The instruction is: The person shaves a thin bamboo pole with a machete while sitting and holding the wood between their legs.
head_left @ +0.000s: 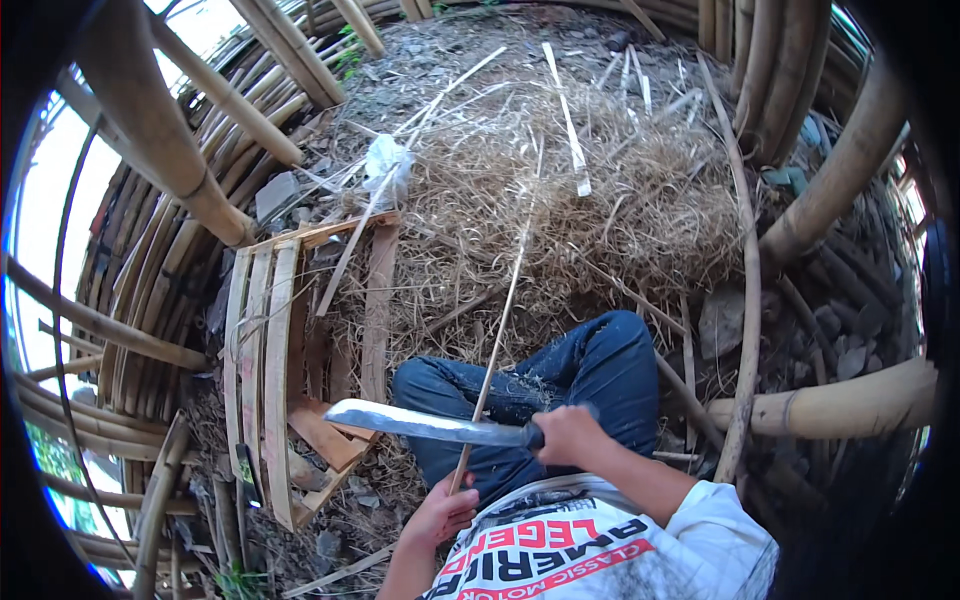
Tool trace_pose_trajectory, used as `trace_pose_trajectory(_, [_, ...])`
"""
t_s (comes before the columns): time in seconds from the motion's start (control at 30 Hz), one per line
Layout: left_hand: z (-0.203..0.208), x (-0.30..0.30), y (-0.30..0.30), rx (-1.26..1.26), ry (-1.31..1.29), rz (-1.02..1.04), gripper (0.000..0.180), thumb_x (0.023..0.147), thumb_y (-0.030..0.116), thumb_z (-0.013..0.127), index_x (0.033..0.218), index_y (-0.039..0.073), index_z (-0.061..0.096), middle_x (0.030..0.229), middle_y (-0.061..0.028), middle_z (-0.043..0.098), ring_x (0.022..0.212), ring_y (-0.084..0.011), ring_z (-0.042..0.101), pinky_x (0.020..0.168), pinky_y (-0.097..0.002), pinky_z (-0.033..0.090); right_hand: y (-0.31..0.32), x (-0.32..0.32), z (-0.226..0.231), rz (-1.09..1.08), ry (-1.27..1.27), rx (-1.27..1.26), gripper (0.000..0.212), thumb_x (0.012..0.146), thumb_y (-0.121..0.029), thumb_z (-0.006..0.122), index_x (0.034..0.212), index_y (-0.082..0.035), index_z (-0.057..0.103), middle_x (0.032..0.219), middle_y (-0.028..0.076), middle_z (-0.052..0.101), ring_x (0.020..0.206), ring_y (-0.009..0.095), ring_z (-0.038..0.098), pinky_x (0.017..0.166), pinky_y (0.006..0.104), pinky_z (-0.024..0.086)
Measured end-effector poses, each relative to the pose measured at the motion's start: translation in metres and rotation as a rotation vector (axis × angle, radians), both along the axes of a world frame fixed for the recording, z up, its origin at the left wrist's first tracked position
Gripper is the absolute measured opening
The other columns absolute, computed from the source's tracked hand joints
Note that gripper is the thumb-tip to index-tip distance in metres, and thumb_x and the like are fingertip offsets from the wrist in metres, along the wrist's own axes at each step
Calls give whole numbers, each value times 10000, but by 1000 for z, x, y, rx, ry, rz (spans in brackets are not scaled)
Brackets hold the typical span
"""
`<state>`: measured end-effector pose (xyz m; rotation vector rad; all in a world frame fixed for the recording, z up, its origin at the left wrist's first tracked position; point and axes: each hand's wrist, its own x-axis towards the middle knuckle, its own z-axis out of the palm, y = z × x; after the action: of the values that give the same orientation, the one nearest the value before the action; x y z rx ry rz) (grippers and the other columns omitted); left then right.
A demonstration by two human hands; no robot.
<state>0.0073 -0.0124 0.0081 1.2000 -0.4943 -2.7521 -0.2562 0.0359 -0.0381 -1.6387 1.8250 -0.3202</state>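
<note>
My right hand [572, 437] is closed round the dark handle of a machete [420, 422]. Its broad, shiny blade points left across my lap and crosses a thin bamboo strip [502, 328]. Near my belly, my left hand [442, 510] grips the lower end of that strip. The strip slants up and away from me, over my crossed legs in dark blue jeans [620, 375], toward a heap of curly bamboo shavings [640, 215]. Whether the blade touches the strip, I cannot tell.
Left of my legs lies a wooden slatted crate [262, 350], with a crumpled clear plastic bag [388, 170] beyond it. Thick bamboo poles [840, 180] rise on both sides. A long curved pole [748, 300] lies at right, near grey stones [722, 320]. A pale split strip [568, 125] lies on the shavings.
</note>
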Motion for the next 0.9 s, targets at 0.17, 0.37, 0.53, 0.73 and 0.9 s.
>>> trace_pose_trajectory(0.17, [-10, 7, 10, 46, -31, 16, 224, 895, 47, 590, 1024, 147, 437, 585, 66, 352, 419, -37, 307, 369, -200, 200, -39, -58, -21, -181, 332, 11, 295, 671, -275, 685, 858, -47, 694, 866, 210, 696, 842, 358, 695, 789, 451, 556])
trace_pose_trajectory(0.37, [-21, -6, 20, -62, -80, -8, 260, 855, 4, 554, 1048, 137, 443, 553, 62, 353, 410, -34, 310, 357, -209, 200, -68, -91, -33, -395, 304, 31, 290, 719, -264, 675, 869, -18, 694, 886, 233, 689, 857, 401, 680, 803, 457, 556])
trace_pose_trajectory(0.53, [-22, 3, 11, 60, 36, 0, 271, 848, 0, 552, 1056, 128, 435, 552, 61, 340, 401, -33, 296, 358, -206, 194, -49, -33, -18, -356, 277, 32, 300, 738, -279, 668, 864, -7, 684, 863, 235, 689, 829, 404, 683, 792, 482, 551])
trace_pose_trajectory(0.73, [-52, 15, 10, 252, 259, 92, 248, 848, -7, 485, 1058, 99, 409, 557, 46, 296, 400, -43, 274, 345, -201, 206, -21, 26, -7, -103, 211, 38, 275, 691, -315, 696, 799, -66, 657, 778, 208, 683, 777, 405, 675, 750, 503, 544])
trace_pose_trajectory(0.9, [-57, 23, 11, 276, 344, 97, 235, 856, 14, 448, 1067, 99, 388, 583, 39, 298, 418, -43, 258, 346, -200, 204, -36, -9, -34, -16, 368, -92, 244, 648, -321, 720, 770, -123, 648, 753, 150, 687, 777, 359, 683, 721, 488, 535])
